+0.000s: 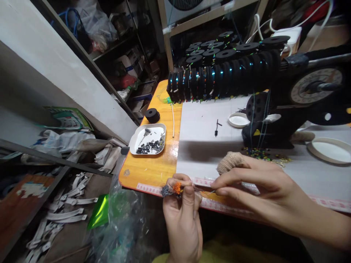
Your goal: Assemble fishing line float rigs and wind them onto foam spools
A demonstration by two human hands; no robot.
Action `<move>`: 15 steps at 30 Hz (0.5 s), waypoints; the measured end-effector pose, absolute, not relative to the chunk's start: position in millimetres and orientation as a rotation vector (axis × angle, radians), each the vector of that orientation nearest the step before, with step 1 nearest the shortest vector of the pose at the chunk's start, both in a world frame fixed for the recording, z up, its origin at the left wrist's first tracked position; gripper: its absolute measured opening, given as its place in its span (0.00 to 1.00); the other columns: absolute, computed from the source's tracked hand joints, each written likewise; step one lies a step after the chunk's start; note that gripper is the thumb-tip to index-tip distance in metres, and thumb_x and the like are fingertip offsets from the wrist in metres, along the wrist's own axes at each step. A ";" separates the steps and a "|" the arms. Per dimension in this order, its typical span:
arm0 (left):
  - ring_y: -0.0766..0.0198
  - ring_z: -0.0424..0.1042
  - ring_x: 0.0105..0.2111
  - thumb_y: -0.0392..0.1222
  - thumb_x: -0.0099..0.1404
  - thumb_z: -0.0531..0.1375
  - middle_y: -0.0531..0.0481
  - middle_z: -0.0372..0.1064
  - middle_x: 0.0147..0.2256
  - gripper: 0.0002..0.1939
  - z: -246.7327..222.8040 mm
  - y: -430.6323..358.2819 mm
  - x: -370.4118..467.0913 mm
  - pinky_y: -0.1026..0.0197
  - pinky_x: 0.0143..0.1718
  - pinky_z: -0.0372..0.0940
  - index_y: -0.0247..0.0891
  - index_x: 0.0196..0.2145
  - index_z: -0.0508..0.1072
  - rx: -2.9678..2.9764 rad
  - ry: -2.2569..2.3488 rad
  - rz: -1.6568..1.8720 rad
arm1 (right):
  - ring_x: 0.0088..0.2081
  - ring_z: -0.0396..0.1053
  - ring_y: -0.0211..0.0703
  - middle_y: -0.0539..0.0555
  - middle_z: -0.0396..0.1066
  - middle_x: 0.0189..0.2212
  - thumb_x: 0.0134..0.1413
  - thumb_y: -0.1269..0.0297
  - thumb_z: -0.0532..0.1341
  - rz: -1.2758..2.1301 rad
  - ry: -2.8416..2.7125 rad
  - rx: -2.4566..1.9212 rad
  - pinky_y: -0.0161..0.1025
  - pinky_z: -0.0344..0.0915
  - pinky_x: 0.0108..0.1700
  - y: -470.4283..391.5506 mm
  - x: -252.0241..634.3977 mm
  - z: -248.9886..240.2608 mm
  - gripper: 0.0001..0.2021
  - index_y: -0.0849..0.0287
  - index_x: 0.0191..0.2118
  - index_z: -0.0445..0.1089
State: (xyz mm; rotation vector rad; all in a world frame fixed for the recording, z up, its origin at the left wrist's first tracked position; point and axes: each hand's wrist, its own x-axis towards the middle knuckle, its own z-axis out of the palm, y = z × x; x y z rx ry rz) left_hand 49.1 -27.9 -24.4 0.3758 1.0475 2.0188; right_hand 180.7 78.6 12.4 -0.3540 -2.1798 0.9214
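Observation:
At the table's front edge my left hand is closed, thumb up, on a small bundle of thin strands with orange and grey-blue ends. Fine strands trail right from it towards my right hand. There my thumb and index finger pinch together at the strand ends; exactly what lies between the tips is too small to make out. Beige cloth wraps one finger of that hand. Beneath both hands runs a pink measuring tape along the edge.
A black machine carrying a row of dark spools stands at the back right. On the left, a white tray holds small black parts, near a black spool and a thin stick. Tiny coloured pieces lie beyond my right hand.

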 end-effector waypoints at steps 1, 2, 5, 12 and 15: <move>0.83 0.46 0.19 0.41 0.65 0.67 0.56 0.62 0.35 0.07 -25.0 -27.9 49.6 0.78 0.22 0.56 0.38 0.33 0.73 0.382 1.053 2.014 | 0.32 0.69 0.36 0.52 0.70 0.30 0.60 0.74 0.64 0.927 -2.179 -0.343 0.31 0.66 0.32 78.5 181.2 11.1 0.06 0.58 0.38 0.77; 0.82 0.47 0.19 0.41 0.65 0.67 0.56 0.62 0.35 0.07 -25.5 -27.8 50.2 0.78 0.22 0.56 0.39 0.33 0.73 0.394 1.065 2.002 | 0.32 0.70 0.36 0.52 0.70 0.31 0.60 0.73 0.64 0.933 -2.181 -0.328 0.31 0.66 0.31 78.3 181.6 9.9 0.06 0.57 0.40 0.77; 0.80 0.54 0.22 0.43 0.64 0.67 0.55 0.62 0.36 0.08 -26.2 -27.2 52.9 0.76 0.26 0.60 0.40 0.33 0.72 0.442 1.169 1.967 | 0.32 0.71 0.37 0.53 0.72 0.33 0.60 0.71 0.65 0.904 -2.195 -0.269 0.31 0.67 0.30 77.4 182.9 7.3 0.08 0.56 0.44 0.78; 0.69 0.68 0.32 0.44 0.64 0.68 0.50 0.66 0.37 0.10 -31.8 -26.0 57.2 0.70 0.33 0.66 0.39 0.31 0.72 0.560 1.324 1.999 | 0.32 0.69 0.38 0.54 0.71 0.33 0.62 0.74 0.62 0.584 -2.271 -0.263 0.33 0.66 0.32 72.1 181.7 5.6 0.07 0.60 0.44 0.73; 0.72 0.69 0.30 0.43 0.67 0.65 0.52 0.69 0.36 0.07 -33.4 -26.1 61.2 0.73 0.28 0.64 0.42 0.33 0.72 0.656 1.202 2.039 | 0.32 0.67 0.41 0.56 0.69 0.32 0.62 0.78 0.56 0.557 -2.323 -0.260 0.35 0.67 0.32 71.1 180.3 5.4 0.07 0.62 0.42 0.69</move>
